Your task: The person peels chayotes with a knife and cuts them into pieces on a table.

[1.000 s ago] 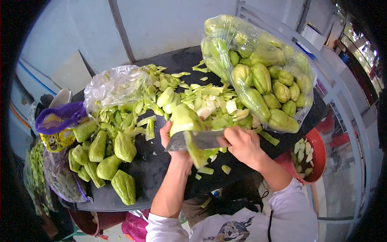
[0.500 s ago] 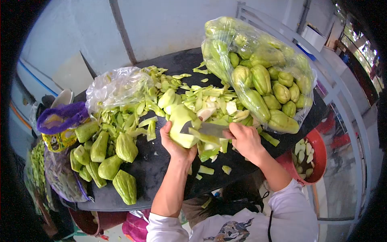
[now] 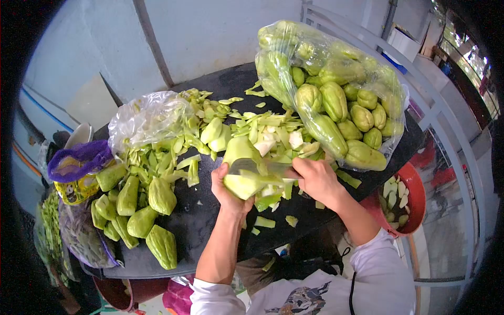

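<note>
A pale green chayote [image 3: 240, 149], pear-shaped and stripped of much of its skin to smooth, moist-looking flesh, sat in the left hand [image 3: 230, 195] above the middle of the table, its narrow end pointing away from the person. The left fingers cupped it from below, thumb up along its side. The right hand [image 3: 319, 181] had its fingers curled tight round the handle of a knife [image 3: 254, 167], whose broad, dull-grey metal blade lay across the chayote, slightly blurred. Just beyond rested two pale chayotes [image 3: 216, 135], and around them spread a heap of peelings [image 3: 155, 160], thin, curved and damp-looking. A crumpled, cloudy plastic bag [image 3: 149, 119] lay on the heap's left part. To the right bulged a clear, glossy plastic sack [image 3: 336, 94], packed with furrowed green chayotes. Nearer the left edge sat loose whole ones [image 3: 161, 196], ridged and knobbly, beside a purple mesh bag [image 3: 86, 249] and a yellow printed wrapper [image 3: 76, 190] whose lettering was too small to read. All this stood on a dark, matte table [image 3: 194, 233]. Below its right edge, a red plastic bucket [image 3: 419, 202] held pale pieces in liquid. The person's white shirt [image 3: 346, 294] bore a dark animal print.
</note>
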The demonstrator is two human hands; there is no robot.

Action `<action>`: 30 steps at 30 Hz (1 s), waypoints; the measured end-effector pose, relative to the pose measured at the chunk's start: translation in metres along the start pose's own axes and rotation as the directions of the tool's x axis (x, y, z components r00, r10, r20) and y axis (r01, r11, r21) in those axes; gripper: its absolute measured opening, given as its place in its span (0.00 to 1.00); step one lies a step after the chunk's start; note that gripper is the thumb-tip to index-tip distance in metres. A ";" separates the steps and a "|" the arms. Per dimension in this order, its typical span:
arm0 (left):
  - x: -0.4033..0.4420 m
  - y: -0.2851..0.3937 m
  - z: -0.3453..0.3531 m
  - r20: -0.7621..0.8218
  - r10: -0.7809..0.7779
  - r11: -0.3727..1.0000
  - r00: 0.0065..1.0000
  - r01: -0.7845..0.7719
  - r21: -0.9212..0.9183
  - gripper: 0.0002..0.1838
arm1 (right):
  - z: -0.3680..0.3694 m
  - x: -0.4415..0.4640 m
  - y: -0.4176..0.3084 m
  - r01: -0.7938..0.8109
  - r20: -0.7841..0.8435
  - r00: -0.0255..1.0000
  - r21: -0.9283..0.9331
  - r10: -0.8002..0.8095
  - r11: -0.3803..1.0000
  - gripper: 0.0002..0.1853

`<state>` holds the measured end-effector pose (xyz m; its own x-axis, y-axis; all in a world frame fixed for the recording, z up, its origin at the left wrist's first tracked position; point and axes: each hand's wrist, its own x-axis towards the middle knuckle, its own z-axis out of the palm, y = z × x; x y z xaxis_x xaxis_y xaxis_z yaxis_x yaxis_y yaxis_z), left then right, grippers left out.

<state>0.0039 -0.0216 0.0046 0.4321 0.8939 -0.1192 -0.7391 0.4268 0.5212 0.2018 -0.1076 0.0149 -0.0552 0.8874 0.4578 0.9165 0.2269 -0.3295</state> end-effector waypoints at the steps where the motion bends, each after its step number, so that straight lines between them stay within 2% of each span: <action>1: 0.001 0.002 -0.002 0.003 0.003 1.000 1.000 -0.003 -0.001 0.32 | 0.001 -0.001 0.001 0.003 -0.002 1.000 -0.002 -0.003 1.000 0.13; 4: 0.002 -0.004 -0.009 0.056 0.015 1.000 0.998 -0.015 0.004 0.33 | -0.002 -0.003 -0.007 -0.061 0.028 0.998 -0.017 0.061 0.998 0.11; 6: -0.001 -0.018 -0.018 0.097 0.044 0.996 0.994 -0.051 0.069 0.37 | -0.010 0.001 -0.022 -0.031 0.025 0.999 -0.016 0.031 0.999 0.11; 7: 0.000 -0.021 -0.020 0.245 0.037 0.999 0.969 -0.041 0.010 0.38 | -0.013 0.003 -0.027 0.002 0.021 1.000 -0.017 -0.001 1.000 0.11; 9: 0.000 -0.022 -0.020 0.096 0.016 1.000 0.995 -0.016 0.004 0.36 | -0.006 0.004 -0.016 -0.015 0.022 1.000 0.000 0.015 1.000 0.11; 11: 0.004 -0.008 -0.022 0.107 -0.037 0.998 0.994 0.032 0.048 0.32 | 0.007 0.004 0.005 -0.086 0.021 0.996 0.011 0.086 0.996 0.11; 12: -0.001 -0.003 -0.001 0.067 -0.012 1.000 0.998 0.013 -0.020 0.27 | 0.006 0.005 0.007 -0.125 0.043 0.991 0.020 0.124 0.992 0.10; 16: -0.002 -0.009 0.000 0.083 -0.019 0.998 0.996 0.014 0.058 0.29 | 0.002 0.005 -0.005 -0.141 0.044 0.989 -0.020 0.142 0.990 0.10; 18: -0.001 -0.019 -0.003 0.020 0.011 0.999 1.000 -0.012 0.042 0.30 | -0.002 0.009 -0.012 -0.077 0.002 0.997 -0.008 0.077 0.997 0.10; 21: -0.003 -0.009 0.002 0.114 -0.020 0.999 0.993 0.015 0.049 0.31 | 0.006 0.016 0.010 -0.179 0.081 0.981 -0.008 0.179 0.984 0.09; 23: -0.002 -0.005 0.004 0.112 -0.021 0.998 0.993 0.014 0.057 0.32 | 0.012 0.014 0.020 -0.134 0.027 0.991 -0.026 0.135 0.991 0.08; 26: 0.001 -0.005 -0.006 0.117 -0.038 0.999 0.992 0.034 0.037 0.35 | 0.010 0.014 0.017 -0.197 0.071 0.977 -0.037 0.199 0.980 0.08; 30: -0.005 0.002 0.007 0.223 -0.045 0.996 0.974 0.027 0.084 0.40 | 0.005 0.013 0.027 -0.275 0.085 0.956 -0.060 0.279 0.960 0.07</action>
<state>0.0037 -0.0263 0.0125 0.5692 0.8207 0.0494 -0.6816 0.4374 0.5866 0.2242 -0.0882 0.0076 0.1696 0.9463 0.2754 0.9182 -0.0502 -0.3929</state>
